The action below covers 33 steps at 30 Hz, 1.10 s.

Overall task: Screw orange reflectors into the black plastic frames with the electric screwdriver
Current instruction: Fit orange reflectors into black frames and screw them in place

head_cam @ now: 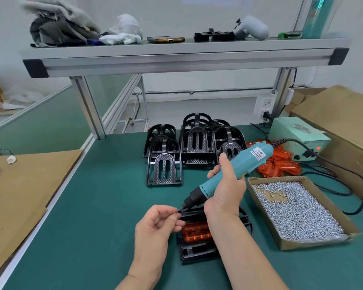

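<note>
My right hand (226, 189) grips the teal electric screwdriver (237, 170), tilted with its black tip down at the left. My left hand (157, 225) pinches a small screw (179, 212) at the bit's tip. Under both hands lies a black plastic frame (197, 250) on the green table, with an orange reflector (196, 232) seated in it. Partly behind the screwdriver lies a pile of loose orange reflectors (279, 164). Several more black frames (165, 169) stand at the back middle of the table.
A cardboard tray of silver screws (298, 208) sits right of my hands. The screwdriver's power box (298, 141) and black cable (344, 185) are at back right. Cardboard sheets (23, 185) lie left, and an aluminium shelf (184, 57) runs overhead.
</note>
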{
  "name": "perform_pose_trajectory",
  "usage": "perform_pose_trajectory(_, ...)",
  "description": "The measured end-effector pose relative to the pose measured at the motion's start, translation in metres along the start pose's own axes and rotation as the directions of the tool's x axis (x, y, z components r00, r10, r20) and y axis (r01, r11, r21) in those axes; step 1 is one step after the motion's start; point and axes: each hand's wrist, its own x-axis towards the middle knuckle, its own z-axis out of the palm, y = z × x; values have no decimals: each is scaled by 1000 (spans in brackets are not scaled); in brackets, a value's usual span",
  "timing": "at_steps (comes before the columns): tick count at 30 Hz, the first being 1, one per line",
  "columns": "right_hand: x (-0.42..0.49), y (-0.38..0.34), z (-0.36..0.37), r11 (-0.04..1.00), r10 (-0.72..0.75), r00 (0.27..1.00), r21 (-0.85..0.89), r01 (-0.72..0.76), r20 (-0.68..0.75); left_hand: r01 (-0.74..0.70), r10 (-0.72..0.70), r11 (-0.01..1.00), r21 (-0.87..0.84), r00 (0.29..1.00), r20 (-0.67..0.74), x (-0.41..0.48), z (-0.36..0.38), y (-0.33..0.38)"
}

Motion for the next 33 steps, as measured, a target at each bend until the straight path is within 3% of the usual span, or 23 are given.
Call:
perform_pose_trajectory(3,3,-6,-3,1000,-11,1000,-14,11,-6,-120,112,980,158,992,60,-3,4,3)
perform_pose_trajectory(6,6,-11,-8,999,-32,998,-37,31,-44,-341,308,845,412,940,146,-7,7,2)
perform_pose_trajectory(8,7,-12,-12,997,-47,998,-55,44,-51,-428,385,765,480,903,191,-10,13,3)
perform_pose_trajectory(13,8,-17,-19,994,-83,995,-70,79,-52,-515,482,664,543,849,215,-13,22,2)
perform_pose_trajectory(20,10,-22,-19,988,-135,990,-80,132,-35,-524,542,561,641,818,195,-10,30,-3)
perform_pose_trajectory(24,12,-24,-18,988,-143,989,-66,142,-21,-489,491,605,628,850,188,-9,29,-2)
perform_pose_trajectory(28,9,-25,-14,984,-168,985,-61,169,30,-350,302,694,629,935,186,-10,21,5)
perform_pose_trajectory(33,1,-24,-9,972,-206,963,-80,223,176,-284,-7,669,687,922,388,-3,-17,6)
